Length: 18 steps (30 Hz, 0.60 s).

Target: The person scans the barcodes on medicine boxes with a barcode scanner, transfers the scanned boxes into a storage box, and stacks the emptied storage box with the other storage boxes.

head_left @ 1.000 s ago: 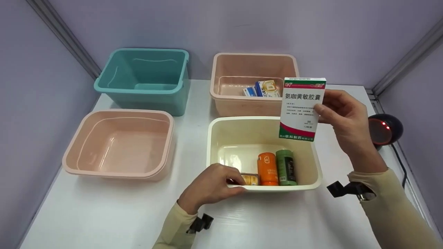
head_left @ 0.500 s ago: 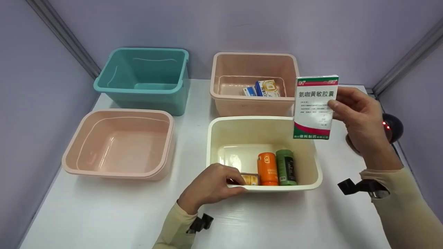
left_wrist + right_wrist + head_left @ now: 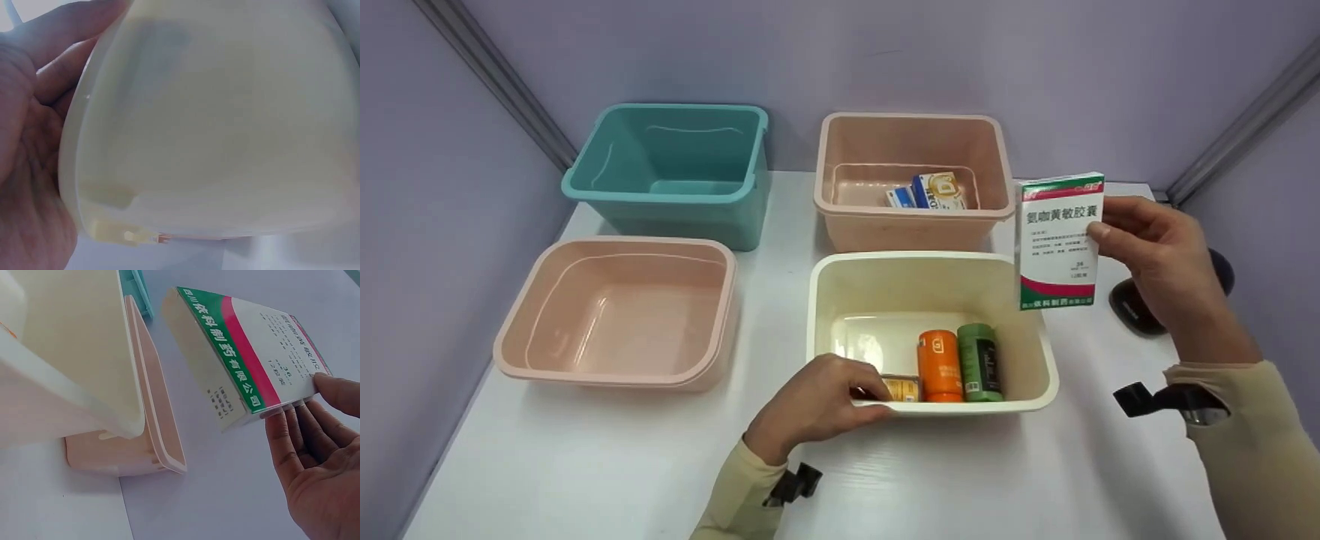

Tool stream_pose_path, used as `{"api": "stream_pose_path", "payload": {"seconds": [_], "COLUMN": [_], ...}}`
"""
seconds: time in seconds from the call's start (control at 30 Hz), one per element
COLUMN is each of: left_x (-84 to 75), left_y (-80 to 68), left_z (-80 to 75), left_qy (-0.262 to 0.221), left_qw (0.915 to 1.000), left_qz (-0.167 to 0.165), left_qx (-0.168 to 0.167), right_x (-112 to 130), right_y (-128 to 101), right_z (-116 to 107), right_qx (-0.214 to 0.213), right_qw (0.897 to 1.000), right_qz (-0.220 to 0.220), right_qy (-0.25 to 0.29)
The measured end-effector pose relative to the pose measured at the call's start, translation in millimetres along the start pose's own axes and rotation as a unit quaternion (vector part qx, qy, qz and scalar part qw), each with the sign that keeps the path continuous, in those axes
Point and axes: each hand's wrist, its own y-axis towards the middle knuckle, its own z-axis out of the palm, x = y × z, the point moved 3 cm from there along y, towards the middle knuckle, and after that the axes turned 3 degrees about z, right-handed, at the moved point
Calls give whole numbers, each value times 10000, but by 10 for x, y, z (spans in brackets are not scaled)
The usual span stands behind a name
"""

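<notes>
My right hand (image 3: 1174, 262) pinches a white medicine box (image 3: 1059, 251) with green and red bands, thumb on its printed front. Held upright, the box is raised above the right side of the cream bin (image 3: 911, 257). In the right wrist view, the box's end faces the camera and the fingers lie behind it. My left hand (image 3: 821, 401) grips the cream bin's front rim, its fingertips over the inside edge. Inside that bin lie an orange bottle (image 3: 940, 367), a green bottle (image 3: 980, 364) and a small yellow box (image 3: 904, 388), partly hidden by the left hand.
A pink bin (image 3: 915, 229) behind the cream one contains small blue-and-white boxes (image 3: 939, 192). At the left stand a teal bin (image 3: 675, 199) and another pink bin (image 3: 619, 379). A black device (image 3: 1136, 309) sits at the right, partly behind my right hand.
My right hand has moved right with the medicine box, which now tilts slightly. The hand covers the black device's red lights, seen earlier. My left hand stays on the rim.
</notes>
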Motion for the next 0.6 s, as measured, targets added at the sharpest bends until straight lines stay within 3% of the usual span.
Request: {"api": "stream_pose_path", "payload": {"seconds": [0.2, 0.43, 0.6], "left_x": [19, 14, 17], "left_y": [-10, -8, -6], "left_z": [16, 22, 20], "left_qy": [10, 59, 36], "left_qw": [10000, 10000, 10000], "left_qz": [-50, -48, -32], "left_qx": [9, 47, 48], "right_x": [-27, -69, -74], "right_y": [-27, -103, -176], "right_z": [-44, -136, -264], "right_qx": [-75, -241, -390], "right_qw": [10000, 9977, 9938], "right_qz": [-14, -109, 80], "right_qy": [59, 623, 1036]}}
